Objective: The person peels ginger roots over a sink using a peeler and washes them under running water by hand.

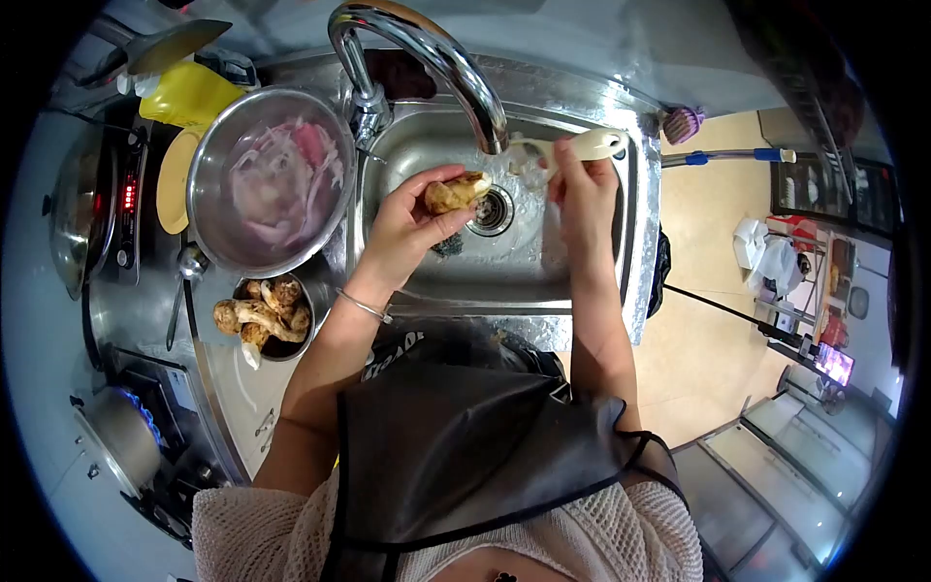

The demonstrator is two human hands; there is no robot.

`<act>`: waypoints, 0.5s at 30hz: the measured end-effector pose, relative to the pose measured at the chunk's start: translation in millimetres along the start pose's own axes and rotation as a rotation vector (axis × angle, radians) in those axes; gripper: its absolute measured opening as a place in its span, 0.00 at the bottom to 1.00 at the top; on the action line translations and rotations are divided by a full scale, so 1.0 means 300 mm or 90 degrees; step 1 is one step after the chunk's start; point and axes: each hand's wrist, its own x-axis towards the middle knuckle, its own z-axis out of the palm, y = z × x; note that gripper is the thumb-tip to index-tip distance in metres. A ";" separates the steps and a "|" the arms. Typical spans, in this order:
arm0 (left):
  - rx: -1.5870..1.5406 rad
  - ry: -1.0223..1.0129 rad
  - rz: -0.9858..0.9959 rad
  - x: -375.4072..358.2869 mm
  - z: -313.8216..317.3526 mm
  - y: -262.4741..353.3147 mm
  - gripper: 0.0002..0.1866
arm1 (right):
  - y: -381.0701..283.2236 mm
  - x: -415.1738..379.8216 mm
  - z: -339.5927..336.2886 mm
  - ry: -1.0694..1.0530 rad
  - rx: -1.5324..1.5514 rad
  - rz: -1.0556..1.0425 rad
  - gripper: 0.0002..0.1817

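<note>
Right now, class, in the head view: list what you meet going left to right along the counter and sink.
Pot lid → large steel bowl → left hand holding a mushroom → sink drain → right hand holding a white brush → purple scrubber.

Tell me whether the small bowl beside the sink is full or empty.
Full: the small bowl holds several brown mushrooms, one sticking out over its rim, left of the left hand.

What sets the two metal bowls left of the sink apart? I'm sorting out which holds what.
The large shiny steel bowl holds pale pink-white sliced pieces; the small dark-rimmed bowl holds brown knobbly mushrooms. The large one sits farther from the person, the small one nearer. Both are round and stand on the counter.
</note>
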 end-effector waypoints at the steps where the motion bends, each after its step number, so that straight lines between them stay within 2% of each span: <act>1: 0.031 0.003 0.013 -0.003 -0.006 0.000 0.26 | -0.009 0.013 -0.009 -0.010 0.032 0.028 0.07; 3: 0.062 0.005 0.027 0.003 -0.009 -0.007 0.27 | -0.018 -0.010 -0.008 -0.015 0.040 0.068 0.07; 6: 0.081 0.015 0.089 0.007 0.007 -0.024 0.28 | -0.077 -0.085 0.066 -0.101 0.095 0.094 0.08; 8: 0.205 0.051 0.096 0.007 0.025 -0.020 0.31 | -0.065 -0.091 0.074 -0.103 0.066 0.111 0.08; 9: 0.207 0.051 0.095 0.007 0.022 -0.020 0.31 | -0.057 -0.084 0.072 -0.108 0.051 0.119 0.08; 11: 0.202 0.025 0.121 0.005 0.014 -0.017 0.32 | -0.032 -0.035 0.033 -0.023 0.030 0.127 0.07; 12: 0.203 0.027 0.122 0.000 0.012 -0.016 0.32 | 0.024 0.002 -0.007 -0.006 -0.010 0.071 0.07; 13: 0.223 0.031 0.131 -0.005 0.012 -0.014 0.32 | 0.012 0.010 -0.001 0.007 0.001 0.132 0.08; 15: 0.241 0.035 0.140 -0.001 0.013 -0.014 0.32 | -0.018 -0.029 0.011 -0.034 0.041 0.134 0.08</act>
